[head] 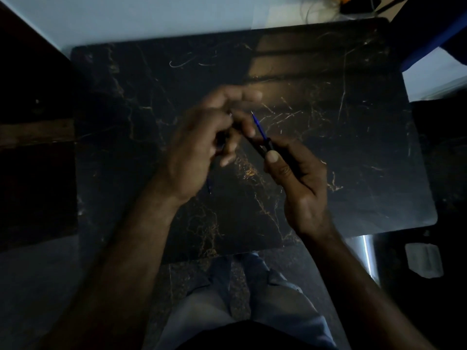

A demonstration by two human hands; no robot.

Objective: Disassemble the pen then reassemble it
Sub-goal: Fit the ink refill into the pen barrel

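Above a dark marble-patterned tabletop (328,147) veined in gold, a person's left hand (194,147) is blurred, its fingers loosely curled; what they hold cannot be told. The right hand (295,183) pinches a black pen barrel (265,147) under the thumb, its thin blue refill (259,126) projecting upward.

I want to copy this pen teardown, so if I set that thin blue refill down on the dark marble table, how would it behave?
The refill looks thin and round, so it would probably roll on the smooth table. It seems light and likely flexes a little. Its fine tip may bend if pushed. The right hand holds it with the black barrel.
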